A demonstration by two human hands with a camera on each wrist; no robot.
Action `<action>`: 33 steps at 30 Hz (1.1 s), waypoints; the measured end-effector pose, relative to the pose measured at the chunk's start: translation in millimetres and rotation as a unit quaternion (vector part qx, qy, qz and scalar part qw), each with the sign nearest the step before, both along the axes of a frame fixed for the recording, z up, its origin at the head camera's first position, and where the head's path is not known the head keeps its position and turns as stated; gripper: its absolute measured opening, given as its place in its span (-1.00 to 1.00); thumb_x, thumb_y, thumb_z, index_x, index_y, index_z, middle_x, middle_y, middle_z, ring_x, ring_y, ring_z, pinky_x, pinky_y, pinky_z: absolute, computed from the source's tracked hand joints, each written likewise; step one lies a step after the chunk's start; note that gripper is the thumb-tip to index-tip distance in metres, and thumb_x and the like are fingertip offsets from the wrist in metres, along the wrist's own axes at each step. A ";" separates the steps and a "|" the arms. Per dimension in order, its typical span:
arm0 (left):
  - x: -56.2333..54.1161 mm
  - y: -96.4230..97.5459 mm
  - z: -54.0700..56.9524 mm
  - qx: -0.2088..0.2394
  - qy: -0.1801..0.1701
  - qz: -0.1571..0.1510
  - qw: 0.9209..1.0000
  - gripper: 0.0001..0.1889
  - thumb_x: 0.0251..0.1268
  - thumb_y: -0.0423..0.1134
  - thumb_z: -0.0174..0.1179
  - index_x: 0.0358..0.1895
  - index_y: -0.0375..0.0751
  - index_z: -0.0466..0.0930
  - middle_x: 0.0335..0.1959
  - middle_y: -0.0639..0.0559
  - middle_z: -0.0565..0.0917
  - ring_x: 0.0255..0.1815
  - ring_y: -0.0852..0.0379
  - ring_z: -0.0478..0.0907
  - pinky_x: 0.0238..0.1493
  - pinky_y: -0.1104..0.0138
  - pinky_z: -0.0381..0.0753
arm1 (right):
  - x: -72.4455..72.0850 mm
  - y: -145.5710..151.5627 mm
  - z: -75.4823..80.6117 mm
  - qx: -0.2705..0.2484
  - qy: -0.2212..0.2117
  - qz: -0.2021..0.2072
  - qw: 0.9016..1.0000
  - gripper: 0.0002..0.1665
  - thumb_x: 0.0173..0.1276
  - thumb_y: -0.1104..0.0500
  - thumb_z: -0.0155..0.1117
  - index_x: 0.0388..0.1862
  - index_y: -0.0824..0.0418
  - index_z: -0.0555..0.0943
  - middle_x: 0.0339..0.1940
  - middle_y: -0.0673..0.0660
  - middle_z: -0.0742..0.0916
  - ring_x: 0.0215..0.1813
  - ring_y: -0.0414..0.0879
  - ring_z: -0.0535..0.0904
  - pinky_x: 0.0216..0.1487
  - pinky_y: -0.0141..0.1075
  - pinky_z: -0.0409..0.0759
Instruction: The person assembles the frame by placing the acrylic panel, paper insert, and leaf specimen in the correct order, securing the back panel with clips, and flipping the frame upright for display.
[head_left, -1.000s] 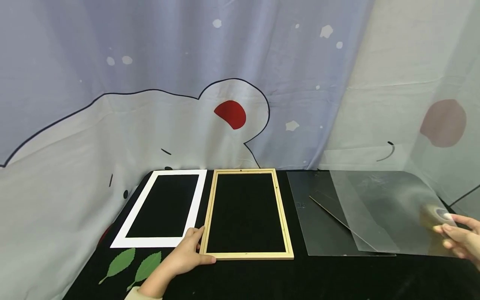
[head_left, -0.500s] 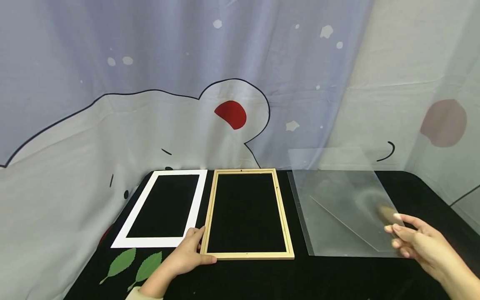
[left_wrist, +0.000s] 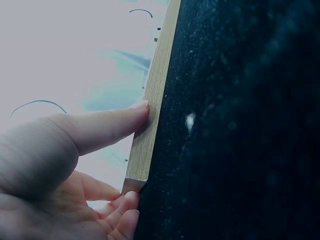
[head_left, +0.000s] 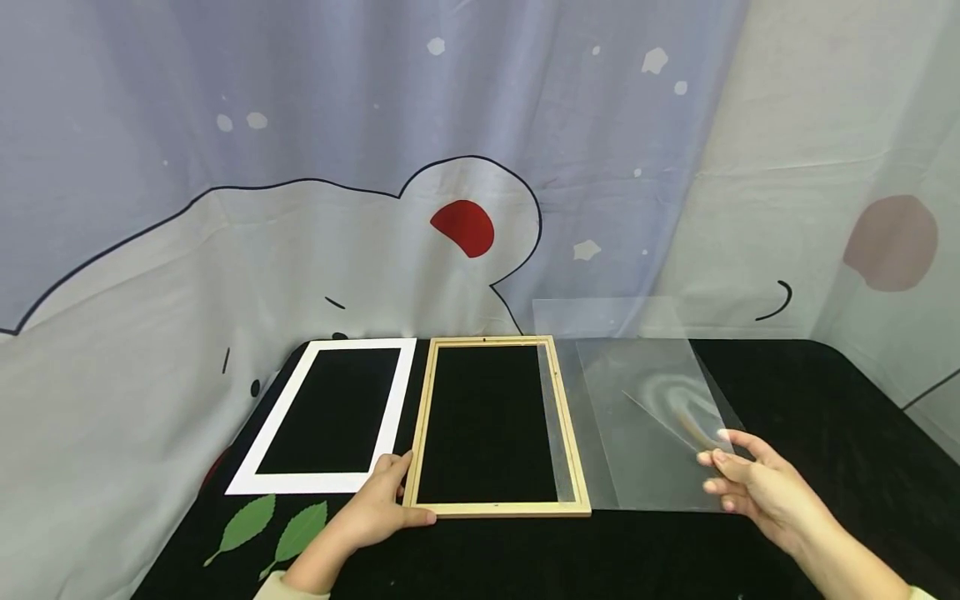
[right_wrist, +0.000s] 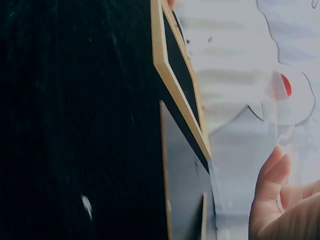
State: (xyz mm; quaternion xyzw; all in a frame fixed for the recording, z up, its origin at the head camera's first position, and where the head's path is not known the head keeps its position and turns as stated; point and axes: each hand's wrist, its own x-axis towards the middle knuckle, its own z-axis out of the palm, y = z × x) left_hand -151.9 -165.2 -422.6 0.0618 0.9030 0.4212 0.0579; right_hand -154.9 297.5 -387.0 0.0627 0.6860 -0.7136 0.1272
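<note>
My left hand (head_left: 375, 512) grips the near left corner of a light wooden picture frame (head_left: 495, 510) lying on the black cloth. Its thumb (left_wrist: 115, 125) presses the frame's front edge in the left wrist view, with the fingers around the corner. On the right, my right hand (head_left: 765, 483) pinches the right edge of a large clear plastic sheet (head_left: 645, 425) between thumb and fingers. Tilted up, the sheet's far edge overlaps the curtain, and its left part overlaps the frame's right bar. Behind it lies a dark grey board (right_wrist: 187, 185) with a thin diagonal strip.
A white mat with a rectangular window (head_left: 311, 483) lies left of the wooden frame. Two green leaves (head_left: 247, 522) are in front of it, near my left forearm. A patterned curtain (head_left: 337, 250) rises behind the black-covered table (head_left: 660, 558).
My right hand has carried the clear sheet leftward from the far right, across the grey board to the wooden frame's right side. The left hand stays at the frame's corner.
</note>
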 end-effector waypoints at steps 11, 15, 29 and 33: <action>0.3 -0.2 -0.8 0.000 0.001 -0.003 1.000 0.03 -0.26 -0.26 0.56 0.33 -0.64 0.19 -0.05 -0.19 0.38 -0.27 0.05 0.32 -0.29 0.29 0.36 | -9.6 -58.1 -11.0 0.024 -0.011 0.000 1.000 -0.27 0.52 0.27 -0.04 0.44 0.34 -0.20 -0.27 -0.13 0.70 -0.39 -0.23 0.67 -0.44 -0.44 0.54; 0.2 0.0 -0.6 -0.003 0.002 -0.004 1.000 0.03 -0.26 -0.26 0.56 0.33 -0.64 0.19 -0.07 -0.18 0.38 -0.29 0.07 0.31 -0.32 0.31 0.35 | -14.2 -78.2 -14.8 0.028 -0.009 -0.008 1.000 -0.29 0.51 0.29 -0.03 0.45 0.35 -0.15 -0.25 -0.08 0.71 -0.40 -0.21 0.67 -0.44 -0.42 0.55; -0.1 -1.1 0.7 0.003 0.000 -0.005 1.000 0.04 -0.24 -0.28 0.56 0.35 -0.64 0.16 -0.01 -0.20 0.36 -0.26 0.05 0.32 -0.29 0.29 0.35 | -26.5 -125.6 -23.5 0.006 -0.008 -0.032 0.999 -0.39 0.49 0.33 -0.02 0.39 0.34 -0.01 -0.28 0.01 0.71 -0.47 -0.20 0.66 -0.49 -0.43 0.54; -0.2 -1.9 1.2 0.005 0.002 -0.007 1.000 0.03 -0.23 -0.28 0.56 0.35 -0.63 0.16 -0.02 -0.20 0.36 -0.26 0.05 0.32 -0.30 0.30 0.35 | -28.6 -132.8 -25.5 0.005 -0.010 -0.038 0.999 -0.42 0.49 0.34 -0.03 0.38 0.32 0.01 -0.27 0.03 0.71 -0.49 -0.21 0.65 -0.50 -0.44 0.55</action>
